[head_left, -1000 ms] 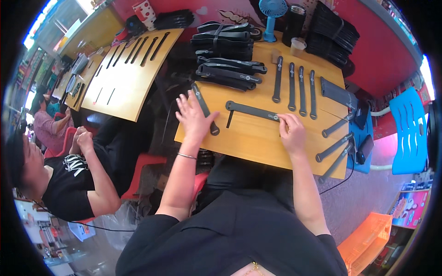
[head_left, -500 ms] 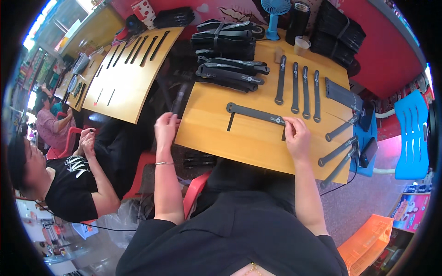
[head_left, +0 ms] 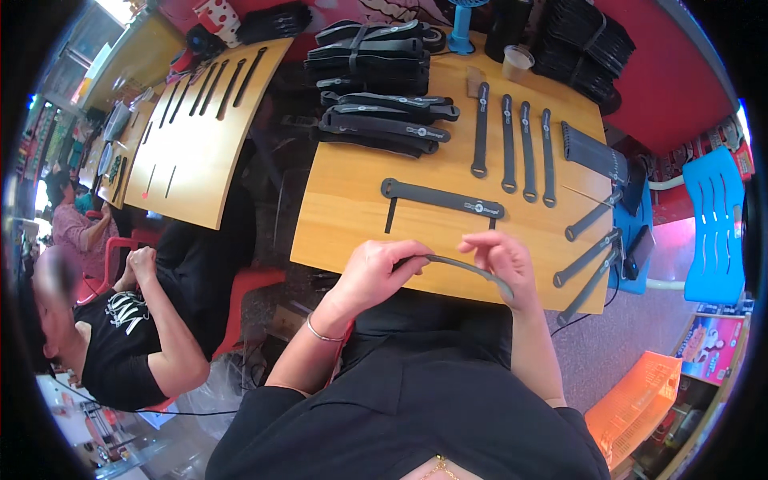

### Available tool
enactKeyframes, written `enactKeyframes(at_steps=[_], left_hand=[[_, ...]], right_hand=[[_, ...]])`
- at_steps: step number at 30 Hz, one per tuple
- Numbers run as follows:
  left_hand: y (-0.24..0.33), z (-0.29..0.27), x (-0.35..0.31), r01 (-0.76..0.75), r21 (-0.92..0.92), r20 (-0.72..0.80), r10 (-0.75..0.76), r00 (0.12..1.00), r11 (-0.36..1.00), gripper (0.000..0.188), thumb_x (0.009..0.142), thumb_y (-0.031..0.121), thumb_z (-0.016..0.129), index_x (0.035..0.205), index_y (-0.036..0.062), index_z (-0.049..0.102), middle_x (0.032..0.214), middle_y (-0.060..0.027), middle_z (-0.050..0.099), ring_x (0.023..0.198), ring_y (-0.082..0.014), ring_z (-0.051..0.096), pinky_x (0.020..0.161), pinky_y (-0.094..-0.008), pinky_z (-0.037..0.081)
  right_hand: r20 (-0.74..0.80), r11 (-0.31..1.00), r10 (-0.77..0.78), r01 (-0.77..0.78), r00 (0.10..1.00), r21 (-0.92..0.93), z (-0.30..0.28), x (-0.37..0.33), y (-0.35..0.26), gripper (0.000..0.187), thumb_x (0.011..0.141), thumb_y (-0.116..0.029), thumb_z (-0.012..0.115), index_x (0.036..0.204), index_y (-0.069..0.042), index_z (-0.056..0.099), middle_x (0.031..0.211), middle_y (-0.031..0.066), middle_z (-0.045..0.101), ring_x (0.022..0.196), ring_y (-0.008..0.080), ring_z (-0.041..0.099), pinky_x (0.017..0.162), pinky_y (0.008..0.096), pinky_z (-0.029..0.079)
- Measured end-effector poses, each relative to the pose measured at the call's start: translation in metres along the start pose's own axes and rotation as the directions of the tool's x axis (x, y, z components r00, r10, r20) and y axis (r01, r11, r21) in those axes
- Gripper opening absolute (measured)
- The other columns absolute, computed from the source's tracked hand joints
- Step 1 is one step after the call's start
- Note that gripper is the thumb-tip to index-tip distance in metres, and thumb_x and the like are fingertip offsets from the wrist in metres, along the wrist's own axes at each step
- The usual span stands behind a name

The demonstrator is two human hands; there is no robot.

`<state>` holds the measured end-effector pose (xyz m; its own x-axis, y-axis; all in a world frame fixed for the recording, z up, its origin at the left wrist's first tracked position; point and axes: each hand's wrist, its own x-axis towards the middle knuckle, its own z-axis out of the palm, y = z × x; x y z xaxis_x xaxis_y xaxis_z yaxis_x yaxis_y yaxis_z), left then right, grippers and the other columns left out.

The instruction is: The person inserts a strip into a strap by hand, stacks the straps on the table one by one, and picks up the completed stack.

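My left hand is closed on one end of a dark grey strap, which bows across above the table's front edge. The strap's other end lies against the palm of my right hand, whose thumb and forefinger are apart. Just beyond my hands, a second strap lies flat on the wooden table, with a slotted end at left and pale print at right. Its ends sit by two short black marks. Several similar straps lie in a row at the right.
Bundled straps are stacked at the far left. Behind stand a blue fan, a cup and another black bundle. A blue chair and an orange crate are at right. At left, a person sits beside another table.
My left hand has come up from beside the table, now with a strap in it. My right hand has left the flat strap and drawn back toward me.
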<state>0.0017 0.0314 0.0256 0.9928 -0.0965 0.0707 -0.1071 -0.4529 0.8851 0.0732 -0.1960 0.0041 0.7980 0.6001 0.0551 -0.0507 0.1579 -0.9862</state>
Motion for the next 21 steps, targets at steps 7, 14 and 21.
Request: enactKeyframes(at_steps=[7,14,21], left_hand=[[-0.004,-0.005,0.015,0.066,0.091,0.001,-0.067,0.998,0.994,0.011,0.087,0.013,0.064,0.093,0.0055,0.068,0.076,-0.0117,0.068,0.07,-0.0284,0.067,0.061,-0.0351,0.051],[-0.015,-0.026,0.018,0.152,0.002,0.104,-0.152,0.983,0.988,0.012,0.085,0.011,0.067,0.094,0.0041,0.069,0.079,-0.0135,0.067,0.074,-0.0271,0.067,0.065,-0.032,0.052],[-0.05,-0.036,0.028,0.237,-0.248,-0.073,-0.262,0.962,0.939,0.012,0.085,-0.001,0.064,0.097,-0.0034,0.067,0.086,-0.0085,0.066,0.079,-0.0144,0.066,0.073,-0.0265,0.053]], right_hand=[[-0.073,0.987,0.042,-0.029,0.996,0.161,0.0,-0.011,-0.008,0.043,0.095,-0.039,0.056,0.116,-0.002,0.06,0.107,0.0126,0.064,0.075,0.0097,0.054,0.061,0.0216,0.044],[-0.295,0.994,0.112,-0.107,0.949,0.035,-0.016,-0.008,0.01,0.018,0.088,0.007,0.058,0.102,-0.001,0.066,0.109,0.0086,0.062,0.078,0.0098,0.061,0.067,0.0221,0.049],[-0.359,0.999,-0.002,-0.013,0.933,-0.04,-0.02,0.005,0.013,0.014,0.088,0.008,0.057,0.097,0.003,0.066,0.094,0.0044,0.055,0.077,0.0114,0.061,0.067,0.0226,0.05]])
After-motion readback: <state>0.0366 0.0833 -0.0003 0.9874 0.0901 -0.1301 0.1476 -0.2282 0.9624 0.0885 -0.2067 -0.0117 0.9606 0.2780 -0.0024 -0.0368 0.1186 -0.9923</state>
